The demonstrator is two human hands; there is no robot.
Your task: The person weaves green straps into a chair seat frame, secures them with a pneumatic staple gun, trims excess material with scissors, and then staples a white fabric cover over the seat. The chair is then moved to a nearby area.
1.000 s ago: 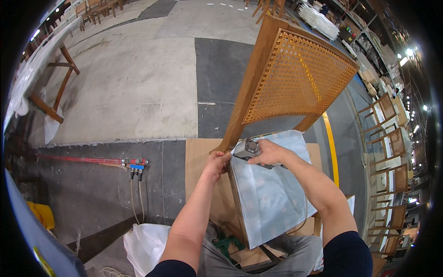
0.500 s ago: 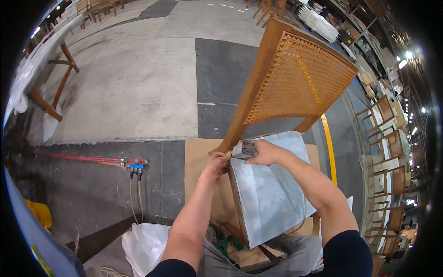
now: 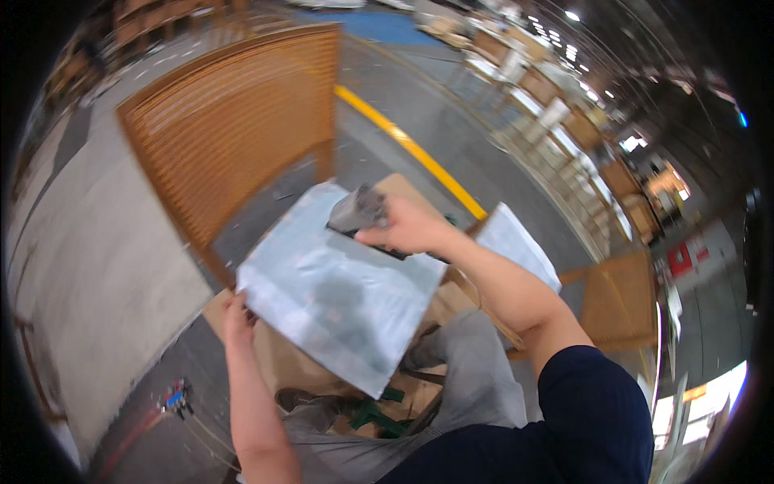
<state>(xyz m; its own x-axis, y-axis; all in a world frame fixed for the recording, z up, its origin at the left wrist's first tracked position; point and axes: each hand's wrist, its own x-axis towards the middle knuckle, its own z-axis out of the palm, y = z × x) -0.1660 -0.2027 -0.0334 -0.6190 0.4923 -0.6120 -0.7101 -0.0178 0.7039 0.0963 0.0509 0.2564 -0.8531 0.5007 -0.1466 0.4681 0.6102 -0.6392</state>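
Note:
A wooden chair with a woven cane back [image 3: 234, 121] stands before me. Its seat is covered with a whitish plastic sheet [image 3: 322, 306]. Blurred by motion, my right hand [image 3: 411, 226] grips a grey staple gun [image 3: 355, 211] with a dark lower part, over the seat's far right side. Whether the tool touches the sheet cannot be made out. At the seat's left corner, by the foot of the back post, the fingers of my left hand [image 3: 238, 319] are closed on the edge. Part of that grip is hidden.
Brown cardboard [image 3: 290, 359] lies under the chair, with green pieces [image 3: 375, 415] by my legs. Another cane-backed chair [image 3: 621, 302] and a white-covered seat [image 3: 516, 242] stand at right. Hose fittings [image 3: 177, 397] lie on the floor at left. A row of chairs [image 3: 556, 121] lines the far right.
My view has swung right, so the chair appears farther left. The staple gun has moved from the left back corner to the right part of the seat. My left hand stays at the left corner.

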